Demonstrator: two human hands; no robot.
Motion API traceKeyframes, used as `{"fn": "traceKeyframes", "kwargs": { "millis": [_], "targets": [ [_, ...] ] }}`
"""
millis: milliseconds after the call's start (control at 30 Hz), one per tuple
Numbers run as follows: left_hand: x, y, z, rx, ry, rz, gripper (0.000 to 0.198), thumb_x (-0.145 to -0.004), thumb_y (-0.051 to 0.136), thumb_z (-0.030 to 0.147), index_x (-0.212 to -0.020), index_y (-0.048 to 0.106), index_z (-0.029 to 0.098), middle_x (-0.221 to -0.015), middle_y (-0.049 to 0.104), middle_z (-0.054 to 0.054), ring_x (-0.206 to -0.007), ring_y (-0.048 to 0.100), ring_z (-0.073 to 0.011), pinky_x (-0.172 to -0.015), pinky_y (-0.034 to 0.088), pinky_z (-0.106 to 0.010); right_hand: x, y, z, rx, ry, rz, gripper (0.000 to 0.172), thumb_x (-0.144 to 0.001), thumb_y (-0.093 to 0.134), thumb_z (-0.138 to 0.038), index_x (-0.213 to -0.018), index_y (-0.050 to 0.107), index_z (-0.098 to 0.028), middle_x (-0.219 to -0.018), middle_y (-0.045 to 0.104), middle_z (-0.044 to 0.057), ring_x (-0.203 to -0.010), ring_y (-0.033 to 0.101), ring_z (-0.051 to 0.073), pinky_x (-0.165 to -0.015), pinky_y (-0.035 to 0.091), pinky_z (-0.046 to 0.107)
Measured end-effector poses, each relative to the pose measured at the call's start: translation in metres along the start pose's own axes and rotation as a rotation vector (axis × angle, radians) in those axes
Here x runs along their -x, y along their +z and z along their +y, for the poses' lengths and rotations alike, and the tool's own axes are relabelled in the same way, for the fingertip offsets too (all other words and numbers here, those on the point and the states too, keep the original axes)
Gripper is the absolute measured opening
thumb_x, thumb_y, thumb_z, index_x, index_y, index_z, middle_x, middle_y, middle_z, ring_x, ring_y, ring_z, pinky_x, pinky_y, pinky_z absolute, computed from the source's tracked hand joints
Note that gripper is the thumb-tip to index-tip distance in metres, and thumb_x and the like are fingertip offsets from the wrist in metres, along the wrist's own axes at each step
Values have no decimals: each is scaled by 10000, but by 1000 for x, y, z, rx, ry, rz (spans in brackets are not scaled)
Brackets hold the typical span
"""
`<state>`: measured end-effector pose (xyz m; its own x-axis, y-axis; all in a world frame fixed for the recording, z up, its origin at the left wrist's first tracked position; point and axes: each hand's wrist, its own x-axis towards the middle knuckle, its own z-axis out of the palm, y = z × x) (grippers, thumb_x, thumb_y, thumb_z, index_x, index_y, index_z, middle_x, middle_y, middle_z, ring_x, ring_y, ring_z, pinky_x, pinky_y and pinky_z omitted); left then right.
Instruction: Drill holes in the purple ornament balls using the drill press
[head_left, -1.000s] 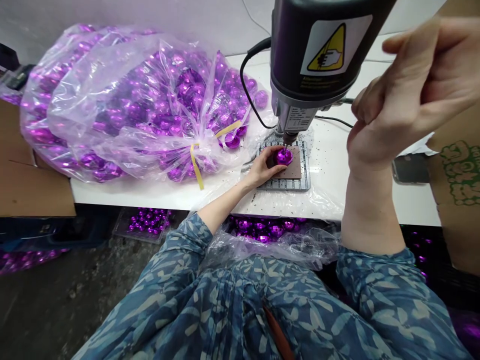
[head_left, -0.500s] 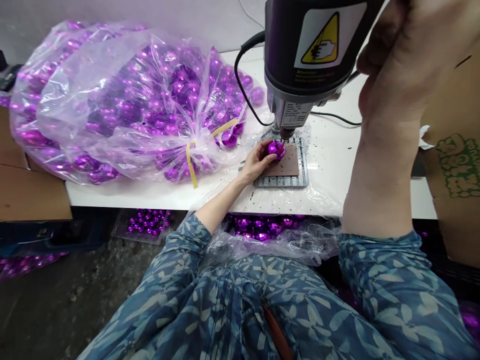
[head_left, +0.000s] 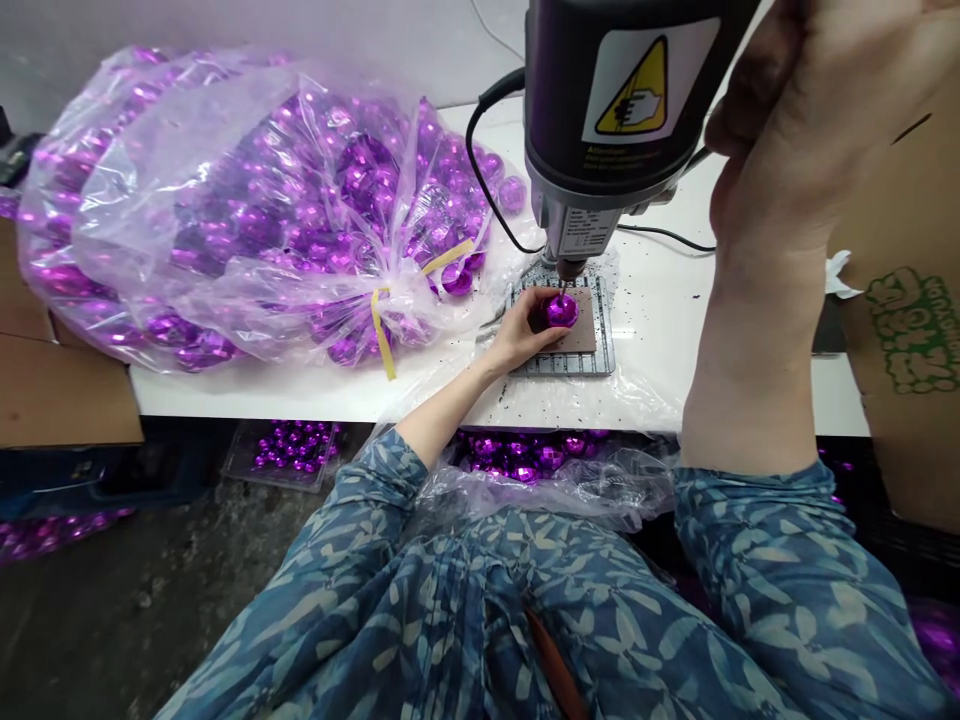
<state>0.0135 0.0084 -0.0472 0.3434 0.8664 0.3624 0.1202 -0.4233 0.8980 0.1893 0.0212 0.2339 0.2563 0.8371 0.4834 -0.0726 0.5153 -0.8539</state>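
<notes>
My left hand point(head_left: 525, 328) is closed, thumb and fingers around a shiny purple mirrored ball point(head_left: 562, 310). The ball rests over a brown board point(head_left: 581, 335) on the slotted metal base point(head_left: 606, 350) of a bench drill press point(head_left: 600, 120). Directly over the ball is the drill bit point(head_left: 563, 287), its tip at or very near the ball's top. High on the right, beside the drill's motor housing, my right hand point(head_left: 780, 110) is raised with curled fingers. What those fingers grip is hidden.
A large tied plastic bag point(head_left: 247, 210) of purple balls fills the table's left side. Dark shavings dot the white table point(head_left: 652, 350). An open bag of balls point(head_left: 525, 460) sits below the table's front edge. Cardboard boxes point(head_left: 900, 400) flank the right; a black cable point(head_left: 480, 170) loops beside the drill.
My left hand has shifted slightly right and nearer to me, bringing the ball beneath the drill bit. My right hand stays raised beside the drill. The whole view has drifted slightly.
</notes>
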Motion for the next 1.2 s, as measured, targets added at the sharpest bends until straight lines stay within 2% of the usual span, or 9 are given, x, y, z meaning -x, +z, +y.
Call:
{"fn": "traceKeyframes", "kwargs": {
  "millis": [67,133,233,300,400,700,933,1100,1200],
  "targets": [
    [1,0,1,1,-28,4,739,-930,844,623,-1486,563,224,-1452,689,-152,-1353,704,-323,-1216,569,-559,-2,2,7,7,-117,98,415,-997,531,-228,-626,346,-210,-617,260,-41,-484,298,-41,-487,202,144],
    [2,-1,3,-4,-25,13,726,-924,853,616,-1468,574,225,-1442,699,-152,-1343,714,-330,-1205,581,-561,0,3,15,-54,-226,132,382,-955,664,-353,-661,505,-167,-620,371,-54,-466,303,-42,-498,238,161],
    [2,-1,5,-8,2,10,696,-939,838,613,-1460,570,238,-1428,709,-145,-1332,724,-330,-1187,594,-563,14,1,25,-181,-393,180,431,-758,765,-567,-750,646,-153,-587,443,-80,-422,326,-44,-486,208,184],
    [2,-1,5,-6,5,14,700,-938,836,621,-1456,567,235,-1421,709,-146,-1329,725,-329,-1182,597,-561,27,-2,30,-187,-460,167,414,-792,749,-565,-776,674,-158,-609,525,-71,-427,391,-38,-478,174,195],
    [2,0,5,0,-21,25,720,-928,845,632,-1453,568,224,-1420,705,-145,-1330,719,-322,-1193,589,-548,44,-9,36,-163,-509,154,301,-924,722,-439,-821,684,-159,-679,589,-73,-448,432,-54,-485,175,178],
    [4,0,8,27,-40,13,754,-925,827,682,-1468,549,238,-1451,692,-148,-1369,699,-330,-1230,569,-580,60,-15,60,-170,-609,167,316,-1006,664,-475,-882,651,-185,-617,450,-100,-418,348,-72,-473,177,155],
    [4,1,-1,30,21,-41,750,-971,777,667,-1529,482,262,-1491,667,-159,-1413,676,-346,-1256,528,-632,62,-24,90,-217,-692,265,365,-995,683,-540,-832,580,-229,-483,122,-90,-363,175,12,-438,178,223],
    [4,1,-2,9,29,-63,771,-990,722,710,-1558,442,271,-1507,653,-162,-1453,649,-354,-1272,506,-636,61,-32,113,-246,-726,287,382,-969,696,-582,-826,574,-249,-468,122,-95,-347,141,27,-431,192,243],
    [4,0,3,28,-5,-25,766,-944,783,712,-1500,502,266,-1480,676,-157,-1415,680,-351,-1250,535,-625,71,-28,110,-258,-702,282,337,-966,711,-555,-823,625,-262,-465,159,-89,-373,171,45,-442,262,267]
  ]
}}
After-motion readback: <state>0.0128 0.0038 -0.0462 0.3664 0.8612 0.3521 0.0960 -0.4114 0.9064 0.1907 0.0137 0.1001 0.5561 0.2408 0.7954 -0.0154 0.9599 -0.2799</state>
